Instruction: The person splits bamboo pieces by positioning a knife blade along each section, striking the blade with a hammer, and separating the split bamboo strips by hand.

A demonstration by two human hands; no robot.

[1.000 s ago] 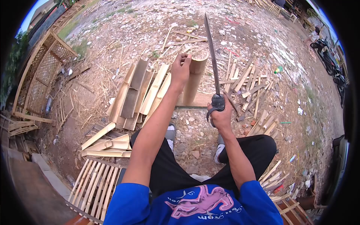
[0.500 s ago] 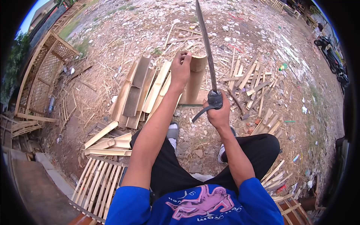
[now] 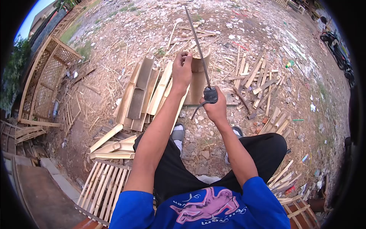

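My right hand (image 3: 216,108) is wrapped round the black-taped handle of a machete (image 3: 199,45). A loose end of tape hangs from the handle. The long dark blade points up and away, leaning left, and crosses in front of an upright split bamboo piece (image 3: 197,82). At the top edge of that piece, my left hand (image 3: 182,70) has its fingers curled over the rim, holding it upright. The foot of the bamboo stands on a flat board (image 3: 228,98) on the ground. Whether the blade touches the bamboo I cannot tell.
Split bamboo halves (image 3: 141,89) lie just left of the upright piece. Cut strips (image 3: 261,78) are scattered to the right. A slatted bamboo rack (image 3: 103,187) is at lower left, and a lattice frame (image 3: 45,82) stands farther left. Motorbikes (image 3: 337,53) are at far right.
The machete has swung left, its blade now leaning across the bamboo's top edge. My right hand has shifted slightly left. The left hand keeps its place at the rim.
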